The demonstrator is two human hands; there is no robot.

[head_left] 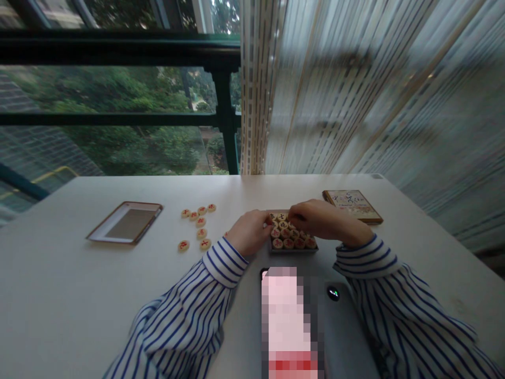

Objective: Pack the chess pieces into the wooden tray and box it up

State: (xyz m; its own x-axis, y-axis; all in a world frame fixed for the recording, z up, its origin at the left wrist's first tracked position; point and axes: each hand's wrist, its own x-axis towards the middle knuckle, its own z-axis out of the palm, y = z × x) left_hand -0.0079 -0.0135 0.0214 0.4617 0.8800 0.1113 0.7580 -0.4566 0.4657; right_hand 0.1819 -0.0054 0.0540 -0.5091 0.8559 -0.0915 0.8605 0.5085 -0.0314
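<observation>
A small open box (294,250) holds rows of round wooden Chinese chess pieces (289,243), with red characters on the near ones and black on the far ones. My left hand (252,230) is at the box's left edge, fingers curled and pressed together beside the pieces; whether a piece is between them does not show. Over the box's far right part, my right hand (321,218) bends down with its fingers closed. Its fingertips touch or nearly touch the pieces, and it hides several of them. Loose red-character pieces (201,222) lie on the table to the left.
The white table (138,295) stands by a window with a green railing. An open, shallow box lid or tray (128,223) lies far left. A flat decorated box (353,205) sits behind my right hand. Near me are a blurred-out phone (290,316) and a grey device (347,326).
</observation>
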